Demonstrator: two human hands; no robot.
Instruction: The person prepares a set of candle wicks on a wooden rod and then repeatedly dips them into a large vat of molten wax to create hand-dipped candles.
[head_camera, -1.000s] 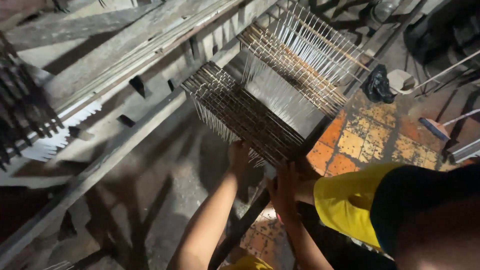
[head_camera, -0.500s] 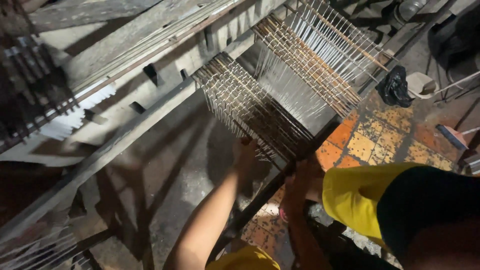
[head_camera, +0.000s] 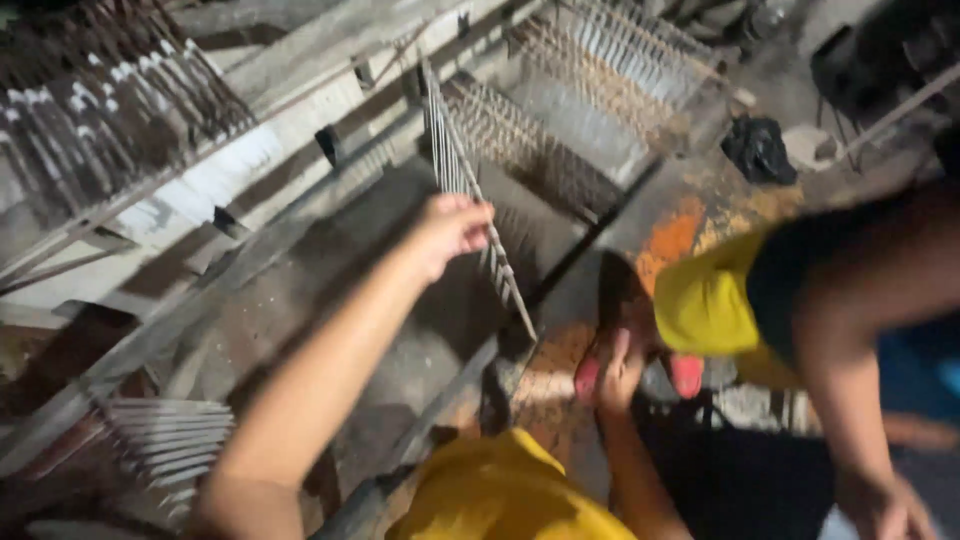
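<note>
Two bare hands work at a wooden loom frame (head_camera: 250, 255), seen from above in a blurred picture. The left hand (head_camera: 450, 228) is raised toward 12 o'clock and its grip is closed around the edge of a rack of thin wires (head_camera: 470, 190), which stands tilted on edge and runs from the top of the frame down toward 5 o'clock. The right hand (head_camera: 618, 372) sits low near 5 o'clock, close to the rack's lower end and just beside something red (head_camera: 588, 378); its fingers (head_camera: 622, 345) look loosely curled, but I cannot tell whether they hold anything. A second set of wires (head_camera: 590, 90) lies flat farther off at 1 o'clock. A black bag (head_camera: 757, 148) rests on the orange tiled floor (head_camera: 672, 235) at 2 o'clock. Another person in a yellow sleeve (head_camera: 705, 300) leans in from 3 o'clock.
</note>
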